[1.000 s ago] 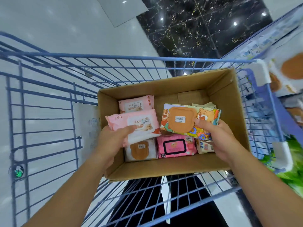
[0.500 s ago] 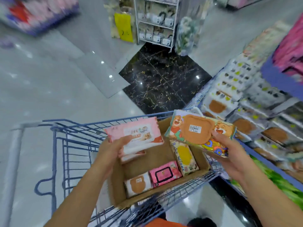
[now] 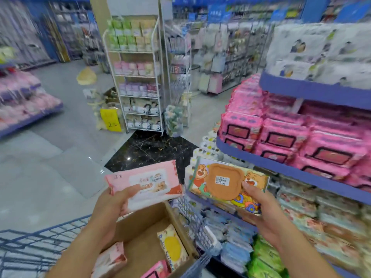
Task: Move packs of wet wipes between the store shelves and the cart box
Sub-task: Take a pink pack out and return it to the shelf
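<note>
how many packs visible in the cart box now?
3 in the box: pale pink pack at left, yellow-lidded pack by the right wall, bright pink pack at the frame's bottom edge. Others may be hidden.

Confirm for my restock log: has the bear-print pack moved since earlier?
Yes: the right hand lifted the bear-print pack up out of the cardboard box, toward the shelves.

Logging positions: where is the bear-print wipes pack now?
Head view, right of centre: the right hand grips the bear-print pack beside the pink pack in the left hand.
</note>
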`<state>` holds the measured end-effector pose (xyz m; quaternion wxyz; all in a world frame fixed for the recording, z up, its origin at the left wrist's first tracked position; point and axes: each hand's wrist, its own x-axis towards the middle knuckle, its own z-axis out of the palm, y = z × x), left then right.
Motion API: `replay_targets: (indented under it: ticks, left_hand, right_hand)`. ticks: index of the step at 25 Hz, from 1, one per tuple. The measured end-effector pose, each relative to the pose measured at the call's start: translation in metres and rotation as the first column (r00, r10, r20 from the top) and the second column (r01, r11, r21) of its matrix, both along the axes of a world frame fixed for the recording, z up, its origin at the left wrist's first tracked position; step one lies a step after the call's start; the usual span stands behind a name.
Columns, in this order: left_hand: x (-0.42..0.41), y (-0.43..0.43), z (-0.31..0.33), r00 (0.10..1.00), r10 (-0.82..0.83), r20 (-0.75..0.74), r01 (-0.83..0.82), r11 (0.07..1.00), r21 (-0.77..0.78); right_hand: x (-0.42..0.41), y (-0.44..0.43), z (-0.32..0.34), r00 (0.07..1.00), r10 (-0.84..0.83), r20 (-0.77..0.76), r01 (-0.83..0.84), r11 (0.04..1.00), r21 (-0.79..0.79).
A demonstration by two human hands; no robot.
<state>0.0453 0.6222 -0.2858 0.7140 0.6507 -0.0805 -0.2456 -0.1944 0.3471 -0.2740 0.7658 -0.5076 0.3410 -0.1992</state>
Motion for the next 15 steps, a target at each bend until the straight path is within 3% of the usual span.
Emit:
replay_targets:
  ticks: [9,15]
  left_hand:
    - [-0.082,-0.153,0.009,0.978,-0.208,0.019,0.208,0.978,-0.018]
    - [-0.092,-0.21,-0.024,0.944,-0.321,-0.079,0.326,0.944,0.049]
  right_hand:
    - [-0.137,-0.103,-0.001,0.971,-0.238,-0.004,0.234,0.96,-0.151]
    - [-0.166,-0.137,-0.031,0.965,-0.258,-0.049,0.245,0.95,-0.192]
